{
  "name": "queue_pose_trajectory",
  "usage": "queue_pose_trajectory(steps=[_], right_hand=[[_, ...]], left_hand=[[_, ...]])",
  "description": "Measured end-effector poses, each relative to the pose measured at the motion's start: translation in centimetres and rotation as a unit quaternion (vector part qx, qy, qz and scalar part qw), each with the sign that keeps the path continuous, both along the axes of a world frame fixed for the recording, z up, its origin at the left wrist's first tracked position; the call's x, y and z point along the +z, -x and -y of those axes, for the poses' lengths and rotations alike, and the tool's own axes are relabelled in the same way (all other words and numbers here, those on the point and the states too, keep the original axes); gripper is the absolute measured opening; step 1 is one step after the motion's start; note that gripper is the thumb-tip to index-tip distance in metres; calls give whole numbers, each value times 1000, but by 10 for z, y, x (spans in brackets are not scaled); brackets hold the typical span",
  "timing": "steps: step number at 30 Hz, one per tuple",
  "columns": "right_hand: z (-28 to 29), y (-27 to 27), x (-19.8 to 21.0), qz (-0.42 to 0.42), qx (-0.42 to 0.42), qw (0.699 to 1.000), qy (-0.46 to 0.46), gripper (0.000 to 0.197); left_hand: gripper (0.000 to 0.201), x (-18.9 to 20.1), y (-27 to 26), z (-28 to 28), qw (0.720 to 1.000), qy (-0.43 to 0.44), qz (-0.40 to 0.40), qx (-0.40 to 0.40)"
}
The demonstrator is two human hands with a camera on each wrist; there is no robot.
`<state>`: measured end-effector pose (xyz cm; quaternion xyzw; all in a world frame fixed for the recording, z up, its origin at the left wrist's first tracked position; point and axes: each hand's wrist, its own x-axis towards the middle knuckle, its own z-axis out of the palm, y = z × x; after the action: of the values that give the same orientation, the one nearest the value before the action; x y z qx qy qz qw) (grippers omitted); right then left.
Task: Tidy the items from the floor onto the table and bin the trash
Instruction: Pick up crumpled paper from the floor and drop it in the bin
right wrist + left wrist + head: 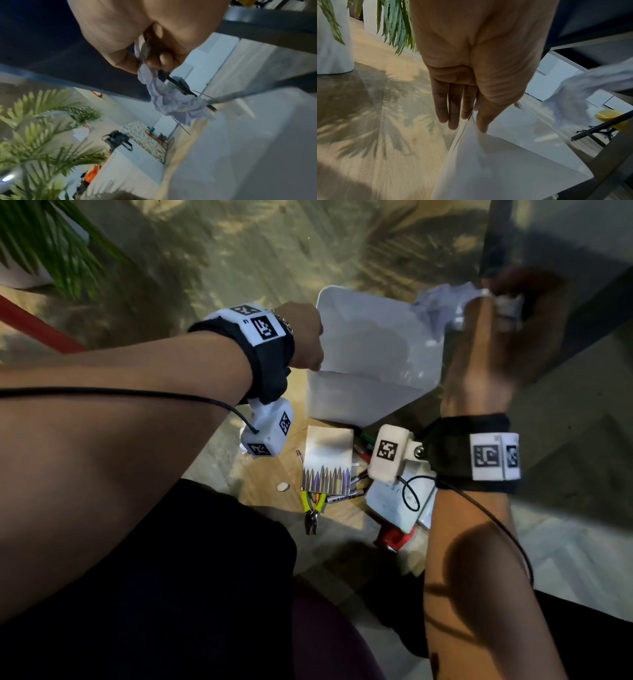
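Observation:
A white bin point(370, 361) stands tilted on the wooden floor. My left hand point(308, 340) holds its left rim, thumb inside and fingers point(452, 108) straight down the outside of the bin wall point(488, 169). My right hand point(503, 302) hovers over the bin's right edge and pinches a crumpled white paper point(442, 302). In the right wrist view the paper point(171, 102) hangs from the curled fingers point(150, 60). It shows as a blur point(590, 83) in the left wrist view.
Floor clutter lies near my knees: a pencil box point(327, 460), yellow-handled pliers point(313, 508), markers point(342, 496), a white booklet point(394, 501), a red object point(394, 537). A dark table point(548, 241) looms upper right. A potted plant point(51, 244) stands far left.

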<state>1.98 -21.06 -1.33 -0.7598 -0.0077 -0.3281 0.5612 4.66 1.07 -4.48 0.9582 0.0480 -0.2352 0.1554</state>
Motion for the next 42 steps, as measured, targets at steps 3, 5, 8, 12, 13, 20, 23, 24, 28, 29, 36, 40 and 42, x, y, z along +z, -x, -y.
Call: queue_pose_trajectory(steps=[3, 5, 8, 12, 13, 20, 23, 24, 28, 29, 36, 40, 42], right_hand=[[-12, -13, -29, -197, 37, 975, 96, 27], [-15, -9, -44, -343, 71, 923, 159, 46], [-8, 7, -53, -335, 50, 936, 91, 32], [-9, 46, -67, -469, 248, 844, -78, 9], [-14, 56, -76, -507, 277, 813, -69, 9], [-84, 98, -195, -567, 368, 719, 163, 5], [-114, 109, -228, -563, 391, 690, 235, 5], [-123, 110, -234, -557, 393, 684, 261, 12], [-162, 109, -258, -503, 393, 687, 347, 37], [-170, 108, -262, -501, 393, 685, 354, 42], [-206, 92, -270, -643, 358, 604, 306, 55], [-198, 92, -265, -630, 277, 673, 272, 37], [-191, 97, -260, -615, 230, 715, 240, 26]], left_hand=[[61, 0, 0, -2, 1000, 3, -3, 2], [68, 2, 0, -4, 1000, 5, -5, 1], [74, 4, 0, -10, 1000, 15, -14, 1], [76, 5, 5, -15, 999, 34, -17, -16], [77, 6, 6, -17, 999, 35, -13, -31], [60, 37, 11, -52, 999, 18, -3, -42], [49, 37, 25, -76, 994, -66, -74, -51], [46, 35, 30, -84, 988, -95, -109, -61], [42, 20, 38, -118, 971, -112, -204, -46], [46, 19, 38, -124, 971, -111, -205, -42], [58, 26, 34, -132, 993, -65, -99, -19], [60, 30, 30, -112, 998, 31, -30, -46], [62, 28, 27, -99, 995, 67, -23, -66]])
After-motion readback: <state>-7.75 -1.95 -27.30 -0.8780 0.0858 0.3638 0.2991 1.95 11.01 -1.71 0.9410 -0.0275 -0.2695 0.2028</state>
